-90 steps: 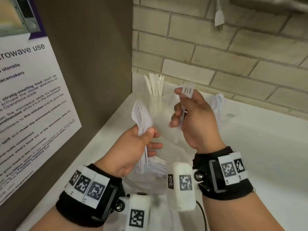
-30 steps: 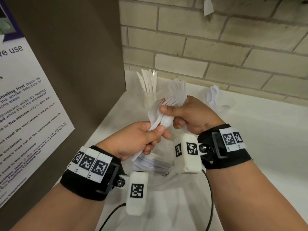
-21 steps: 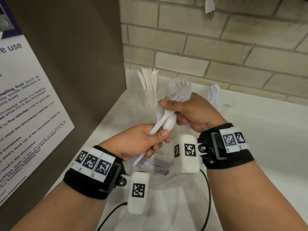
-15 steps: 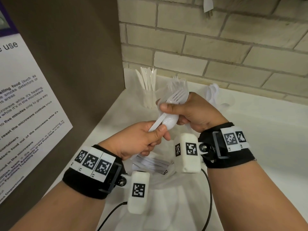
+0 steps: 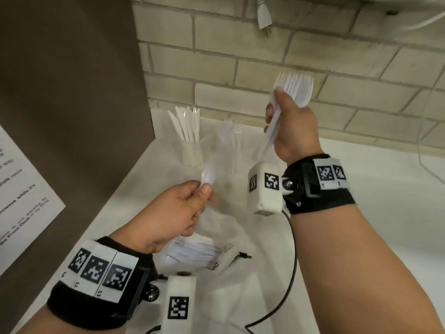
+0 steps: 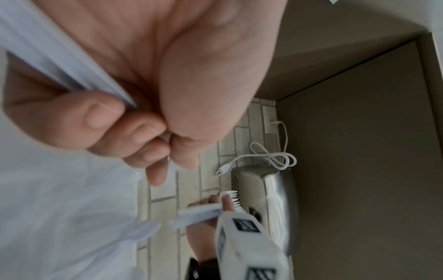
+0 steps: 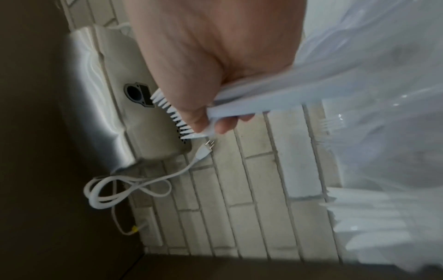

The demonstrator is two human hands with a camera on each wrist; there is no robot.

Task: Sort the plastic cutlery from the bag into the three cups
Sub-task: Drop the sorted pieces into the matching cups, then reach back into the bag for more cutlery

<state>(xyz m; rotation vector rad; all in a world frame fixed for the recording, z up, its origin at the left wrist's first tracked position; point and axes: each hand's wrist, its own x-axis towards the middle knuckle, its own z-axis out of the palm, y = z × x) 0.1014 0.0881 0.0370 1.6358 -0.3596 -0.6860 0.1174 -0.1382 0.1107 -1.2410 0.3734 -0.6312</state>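
My right hand is raised by the brick wall and grips a bunch of white plastic forks, tines up. The forks' tines stick out past its thumb in the right wrist view. Lower and to the left, my left hand pinches white spoons by their handles. Behind the hands stand a clear cup of knives and a clear cup of forks. The third cup is hidden behind my right hand. The plastic bag lies open under my left hand with more cutlery inside.
A brown cabinet side with a poster closes off the left. The brick wall stands close behind the cups, with a loose plug hanging over them. A steel appliance is mounted above. The white counter runs to the right.
The hands have come apart. My right hand rose up and to the right with the forks. My left hand kept the spoons and stayed low over the bag.
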